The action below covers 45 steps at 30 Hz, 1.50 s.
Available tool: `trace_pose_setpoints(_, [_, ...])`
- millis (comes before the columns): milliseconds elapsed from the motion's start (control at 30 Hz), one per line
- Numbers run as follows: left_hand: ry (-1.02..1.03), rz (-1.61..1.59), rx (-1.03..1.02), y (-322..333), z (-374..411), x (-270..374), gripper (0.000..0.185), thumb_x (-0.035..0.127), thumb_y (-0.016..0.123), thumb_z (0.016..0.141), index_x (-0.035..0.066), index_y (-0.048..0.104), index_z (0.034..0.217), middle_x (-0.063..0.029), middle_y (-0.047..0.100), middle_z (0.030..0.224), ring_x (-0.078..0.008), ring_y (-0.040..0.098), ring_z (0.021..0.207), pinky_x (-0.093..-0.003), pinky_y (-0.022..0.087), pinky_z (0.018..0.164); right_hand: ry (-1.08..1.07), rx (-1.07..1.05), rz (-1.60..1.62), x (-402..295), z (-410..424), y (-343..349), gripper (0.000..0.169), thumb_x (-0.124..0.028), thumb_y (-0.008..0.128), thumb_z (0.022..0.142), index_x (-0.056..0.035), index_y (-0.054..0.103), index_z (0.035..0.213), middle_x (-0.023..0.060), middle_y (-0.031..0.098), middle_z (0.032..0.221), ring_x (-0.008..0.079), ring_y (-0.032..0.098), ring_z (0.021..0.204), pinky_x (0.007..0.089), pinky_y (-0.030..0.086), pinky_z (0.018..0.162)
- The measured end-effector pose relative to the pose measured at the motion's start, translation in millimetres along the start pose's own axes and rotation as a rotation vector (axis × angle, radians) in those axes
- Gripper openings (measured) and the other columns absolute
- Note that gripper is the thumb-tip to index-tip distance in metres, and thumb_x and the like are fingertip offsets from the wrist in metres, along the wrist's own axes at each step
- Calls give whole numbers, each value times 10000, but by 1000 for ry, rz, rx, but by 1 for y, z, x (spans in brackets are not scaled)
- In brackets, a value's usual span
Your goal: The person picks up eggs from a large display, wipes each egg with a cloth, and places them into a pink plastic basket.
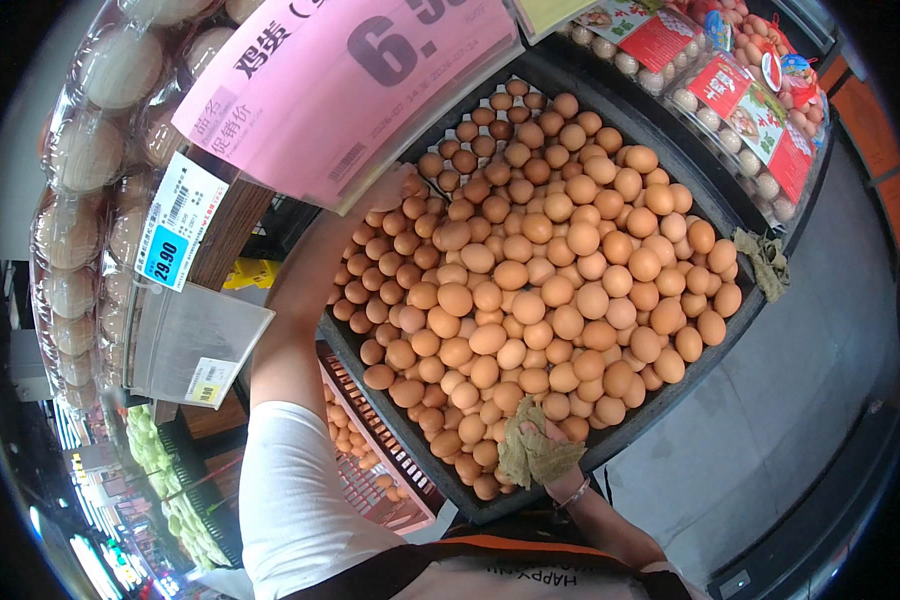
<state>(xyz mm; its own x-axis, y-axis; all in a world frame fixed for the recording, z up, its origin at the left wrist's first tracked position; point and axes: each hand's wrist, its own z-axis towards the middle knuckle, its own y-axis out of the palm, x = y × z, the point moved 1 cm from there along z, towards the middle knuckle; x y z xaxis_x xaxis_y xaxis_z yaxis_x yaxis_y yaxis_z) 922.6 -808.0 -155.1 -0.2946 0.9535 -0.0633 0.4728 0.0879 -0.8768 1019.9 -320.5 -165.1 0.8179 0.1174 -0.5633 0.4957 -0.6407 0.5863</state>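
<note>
Loose brown eggs (532, 307) are heaped in a black display bin (720, 341) in front of me. At its far left, grey egg trays (442, 139) hold eggs in rows. My left hand (396, 189) reaches to the far left edge of the bin, beside the trayed eggs. A pink price sign (345, 97) partly covers the space above that hand, and its fingers are too indistinct to read. Near the bin's front corner, my right hand (549, 439) grips a crumpled olive-green cloth (532, 450) resting against the eggs.
Another greenish cloth (763, 262) lies on the bin's right rim. Packaged eggs (742, 139) stand at the upper right. Below left is a pink plastic crate (409, 514) with eggs. Plastic-wrapped eggs (82, 150) and a clear label holder (195, 341) line the left side.
</note>
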Motion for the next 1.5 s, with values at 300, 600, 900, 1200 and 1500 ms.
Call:
trace_pose_setpoints(300, [-139, -217, -183, -8, 8, 5, 429, 288, 545, 891, 112, 458, 1272, -188, 593, 1136, -372, 566, 1079, -473, 446, 916, -106, 2, -65, 14, 3, -6, 298, -246, 531, 987, -46, 554, 1205, -28, 594, 975, 58, 568, 854, 220, 493, 728])
trace_pose_setpoints(600, [-153, -99, -117, 13, 20, -14, 450, 358, 541, 888, 117, 472, 1261, -174, 536, 1228, -351, 530, 1142, -464, 435, 964, -53, -20, -21, 2, 0, -3, 305, -259, 524, 990, -38, 556, 1199, -22, 602, 991, 67, 575, 862, 230, 497, 738])
trace_pose_setpoints(900, [-210, -275, -120, 31, 29, -40, 505, 387, 534, 927, 54, 457, 1298, -194, 565, 1224, -343, 541, 1138, -455, 439, 954, -60, -23, 18, 17, 5, -9, 292, -253, 538, 982, -34, 563, 1173, -20, 602, 975, 69, 577, 850, 231, 497, 727])
trace_pose_setpoints(1200, [-108, -594, -2, 45, 29, -54, 288, 225, 531, 944, 38, 541, 1163, -125, 608, 1133, -237, 564, 1075, -386, 446, 908, -20, -15, 47, 11, 5, -5, 256, -247, 537, 982, -47, 574, 1138, -29, 595, 947, 59, 560, 842, 228, 487, 715])
trace_pose_setpoints(1500, [-165, -295, -28, 36, 40, -30, 221, 70, 547, 839, 42, 609, 1049, -135, 652, 985, -285, 624, 927, -396, 484, 825, -29, 34, -32, 0, 6, 0, 249, -249, 531, 986, -54, 585, 1131, -42, 589, 946, 48, 539, 837, 218, 468, 714])
